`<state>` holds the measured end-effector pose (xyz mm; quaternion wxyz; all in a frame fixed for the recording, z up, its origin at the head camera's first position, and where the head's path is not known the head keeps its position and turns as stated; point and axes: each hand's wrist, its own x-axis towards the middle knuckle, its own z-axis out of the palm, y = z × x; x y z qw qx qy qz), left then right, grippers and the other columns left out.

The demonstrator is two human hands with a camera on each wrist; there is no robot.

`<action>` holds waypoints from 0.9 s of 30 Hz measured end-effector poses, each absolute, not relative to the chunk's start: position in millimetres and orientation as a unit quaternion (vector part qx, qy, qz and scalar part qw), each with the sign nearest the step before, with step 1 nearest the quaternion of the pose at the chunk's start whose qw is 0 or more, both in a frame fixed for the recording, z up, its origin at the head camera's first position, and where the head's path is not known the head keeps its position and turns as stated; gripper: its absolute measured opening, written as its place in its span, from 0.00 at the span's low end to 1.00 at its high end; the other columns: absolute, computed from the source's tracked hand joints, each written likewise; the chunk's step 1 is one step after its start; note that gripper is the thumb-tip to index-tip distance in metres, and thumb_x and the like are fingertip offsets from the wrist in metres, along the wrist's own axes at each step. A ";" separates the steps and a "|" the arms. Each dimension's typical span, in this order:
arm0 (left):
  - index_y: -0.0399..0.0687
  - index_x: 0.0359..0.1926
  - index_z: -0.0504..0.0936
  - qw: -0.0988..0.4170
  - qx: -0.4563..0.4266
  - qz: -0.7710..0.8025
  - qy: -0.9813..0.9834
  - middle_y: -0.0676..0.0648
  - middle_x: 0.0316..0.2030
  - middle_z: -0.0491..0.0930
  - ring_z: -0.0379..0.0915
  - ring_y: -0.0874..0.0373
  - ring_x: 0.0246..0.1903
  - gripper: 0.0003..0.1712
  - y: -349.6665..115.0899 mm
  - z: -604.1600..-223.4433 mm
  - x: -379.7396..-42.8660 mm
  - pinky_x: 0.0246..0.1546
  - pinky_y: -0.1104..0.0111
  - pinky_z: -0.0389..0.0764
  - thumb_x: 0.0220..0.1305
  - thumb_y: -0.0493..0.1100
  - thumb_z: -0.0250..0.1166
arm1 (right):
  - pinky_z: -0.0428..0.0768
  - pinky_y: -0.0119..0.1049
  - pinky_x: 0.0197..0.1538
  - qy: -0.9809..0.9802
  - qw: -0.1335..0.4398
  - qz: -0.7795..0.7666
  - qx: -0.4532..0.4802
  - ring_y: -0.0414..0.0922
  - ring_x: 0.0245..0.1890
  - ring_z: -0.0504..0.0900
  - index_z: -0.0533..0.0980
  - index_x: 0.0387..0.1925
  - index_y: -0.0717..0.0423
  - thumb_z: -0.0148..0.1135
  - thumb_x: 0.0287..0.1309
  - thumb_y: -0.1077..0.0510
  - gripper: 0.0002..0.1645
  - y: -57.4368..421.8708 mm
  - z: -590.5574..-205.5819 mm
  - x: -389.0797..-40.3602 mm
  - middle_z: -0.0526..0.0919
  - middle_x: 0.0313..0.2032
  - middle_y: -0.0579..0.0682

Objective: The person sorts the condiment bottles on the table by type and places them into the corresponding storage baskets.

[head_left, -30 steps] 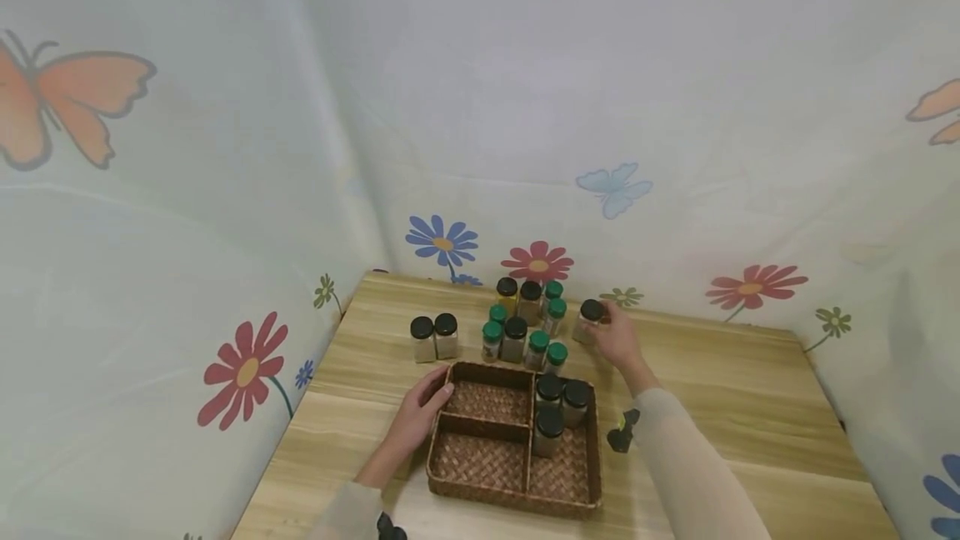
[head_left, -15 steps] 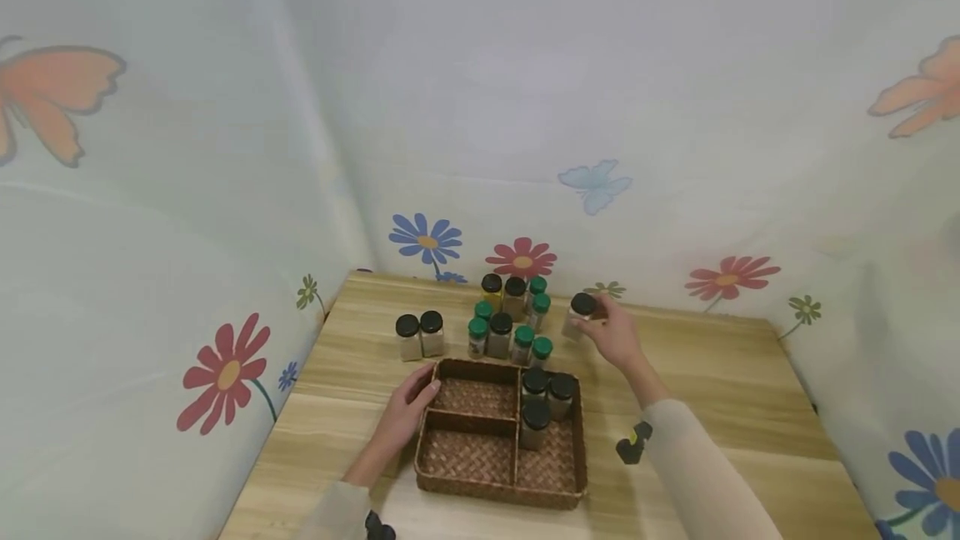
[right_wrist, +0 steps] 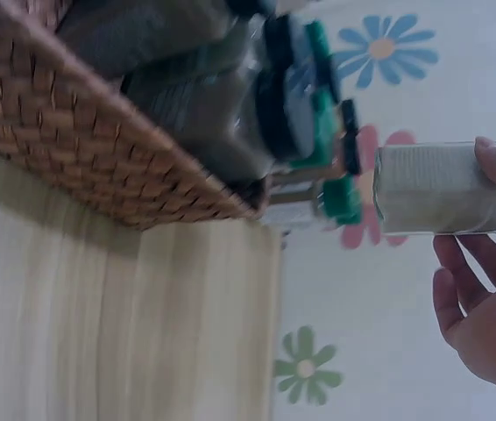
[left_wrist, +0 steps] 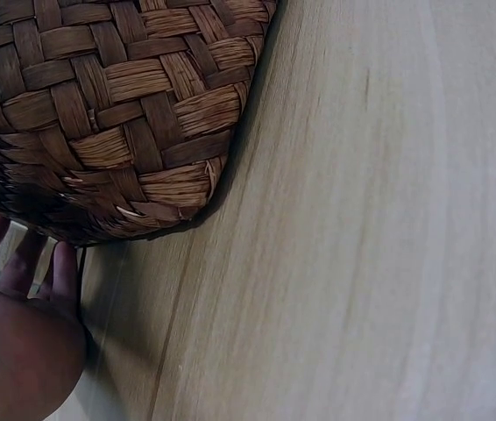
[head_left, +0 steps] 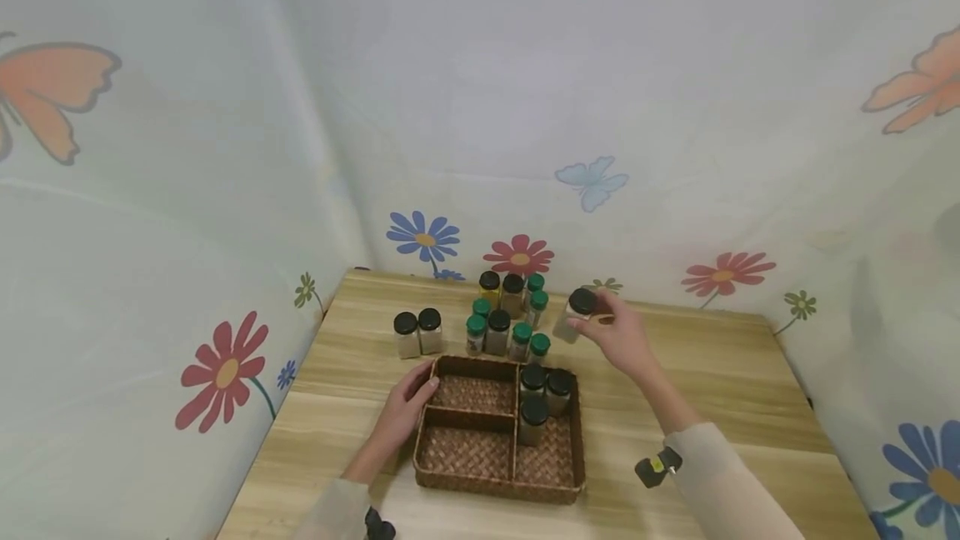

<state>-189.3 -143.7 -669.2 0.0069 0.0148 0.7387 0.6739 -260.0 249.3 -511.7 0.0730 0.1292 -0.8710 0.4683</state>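
Observation:
My right hand pinches a black-lidded spice jar between thumb and fingers, behind the right end of the basket. The jar is tilted and held off the table; in the right wrist view its clear body shows pale contents. My left hand grips the far left corner of the brown woven basket, thumb at the rim and fingers outside. That corner partly hides the fingers in the left wrist view. Several black-lidded jars stand in the basket's right compartment; both left compartments hold nothing.
Behind the basket stand several jars with green lids and black lids. Two black-lidded jars with pale contents stand at the back left. A printed cloth wall rises behind the wooden table.
The jar in my right hand has gone from upright near the tabletop to raised and tilted. My left hand stays on the basket. The head view has shifted slightly.

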 end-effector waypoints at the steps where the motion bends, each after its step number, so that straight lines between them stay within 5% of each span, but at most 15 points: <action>1: 0.45 0.77 0.71 0.007 0.014 0.674 0.739 0.39 0.73 0.72 0.66 0.44 0.74 0.32 -143.7 -669.6 -189.4 0.71 0.59 0.70 0.80 0.52 0.63 | 0.81 0.54 0.57 -0.867 0.073 0.473 0.137 0.51 0.53 0.83 0.78 0.60 0.52 0.78 0.62 0.46 0.30 248.6 -507.8 -256.1 0.86 0.50 0.52; 13: 0.45 0.78 0.70 0.011 0.011 0.671 0.742 0.40 0.74 0.71 0.66 0.45 0.74 0.33 -144.2 -671.9 -190.6 0.71 0.60 0.70 0.80 0.53 0.62 | 0.85 0.52 0.54 -0.871 0.050 0.443 0.204 0.45 0.50 0.84 0.82 0.59 0.51 0.80 0.60 0.47 0.28 249.4 -480.8 -196.1 0.87 0.47 0.43; 27: 0.45 0.77 0.71 0.008 0.005 0.670 0.742 0.39 0.73 0.72 0.67 0.44 0.73 0.32 -143.0 -669.0 -188.5 0.69 0.62 0.71 0.79 0.52 0.63 | 0.86 0.49 0.51 -0.870 0.037 0.454 0.190 0.42 0.48 0.84 0.80 0.61 0.49 0.82 0.56 0.49 0.32 254.8 -537.5 -158.5 0.86 0.47 0.38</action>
